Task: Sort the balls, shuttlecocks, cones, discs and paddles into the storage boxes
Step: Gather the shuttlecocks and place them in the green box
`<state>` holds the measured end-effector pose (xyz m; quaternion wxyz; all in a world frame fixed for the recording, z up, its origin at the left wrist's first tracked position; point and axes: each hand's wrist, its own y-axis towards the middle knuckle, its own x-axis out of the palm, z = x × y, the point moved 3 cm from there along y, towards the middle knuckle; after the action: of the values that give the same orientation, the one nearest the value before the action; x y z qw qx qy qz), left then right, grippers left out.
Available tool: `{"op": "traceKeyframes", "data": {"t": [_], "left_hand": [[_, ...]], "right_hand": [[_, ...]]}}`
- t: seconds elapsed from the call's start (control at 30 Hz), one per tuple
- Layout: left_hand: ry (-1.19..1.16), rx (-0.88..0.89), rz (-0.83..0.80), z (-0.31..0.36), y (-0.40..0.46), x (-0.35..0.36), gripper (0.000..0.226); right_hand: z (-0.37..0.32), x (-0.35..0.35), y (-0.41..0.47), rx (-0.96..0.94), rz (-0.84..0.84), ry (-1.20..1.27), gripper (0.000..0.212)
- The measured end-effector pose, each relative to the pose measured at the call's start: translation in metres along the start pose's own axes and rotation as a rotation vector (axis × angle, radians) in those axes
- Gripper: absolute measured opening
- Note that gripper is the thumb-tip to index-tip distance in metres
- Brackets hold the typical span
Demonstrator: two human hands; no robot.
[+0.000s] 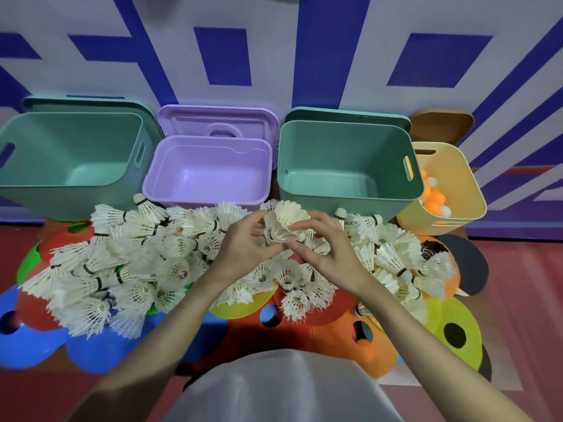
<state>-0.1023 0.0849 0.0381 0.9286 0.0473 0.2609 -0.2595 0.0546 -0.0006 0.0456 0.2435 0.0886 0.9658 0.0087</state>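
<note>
Our fingers of both hands pinch a shuttlecock, left hand and right hand curled around it, just above the shuttlecock pile on the floor. Beyond stand the purple box, two green boxes and a yellow box holding balls.

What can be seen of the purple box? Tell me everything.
The purple box looks like glossy lilac plastic, rectangular with rounded corners and a thick rim. It stands upright and open between two green boxes, and nothing shows inside. Its matching lid, with a moulded handle, leans behind it. Shuttlecocks crowd against its front wall.
</note>
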Motion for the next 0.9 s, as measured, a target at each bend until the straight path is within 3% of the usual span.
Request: {"op": "traceKeyframes", "data": {"t": [0.13, 0.2, 0.3, 0.37, 0.53, 0.63, 0.73, 0.9], "left_hand": [[-0.007, -0.038, 0.037, -0.009, -0.002, -0.002, 0.06], [-0.034, -0.071, 0.08, -0.012, -0.005, -0.005, 0.053], [-0.078, -0.097, 0.153, -0.015, -0.012, -0.011, 0.052], [-0.097, -0.131, 0.2, -0.02, -0.016, -0.015, 0.057], [-0.075, -0.16, 0.245, -0.025, -0.024, -0.021, 0.057], [-0.085, -0.163, 0.25, -0.028, -0.028, -0.023, 0.058], [-0.096, -0.177, 0.257, -0.031, -0.032, -0.024, 0.064], [-0.123, -0.201, 0.256, -0.037, -0.035, -0.029, 0.067]], "right_hand": [[-0.003, 0.001, -0.007, -0.052, 0.001, 0.027, 0.046], [0.001, 0.001, -0.009, -0.022, 0.071, 0.063, 0.05], [0.015, 0.007, -0.011, 0.079, 0.133, 0.047, 0.035], [0.027, 0.015, -0.01, 0.094, 0.017, -0.043, 0.026], [0.041, 0.048, -0.007, -0.014, -0.333, -0.414, 0.039], [0.036, 0.062, -0.002, -0.061, -0.371, -0.506, 0.039], [0.035, 0.071, 0.004, -0.118, -0.368, -0.577, 0.025], [0.034, 0.066, 0.006, -0.16, -0.251, -0.434, 0.014]]}}
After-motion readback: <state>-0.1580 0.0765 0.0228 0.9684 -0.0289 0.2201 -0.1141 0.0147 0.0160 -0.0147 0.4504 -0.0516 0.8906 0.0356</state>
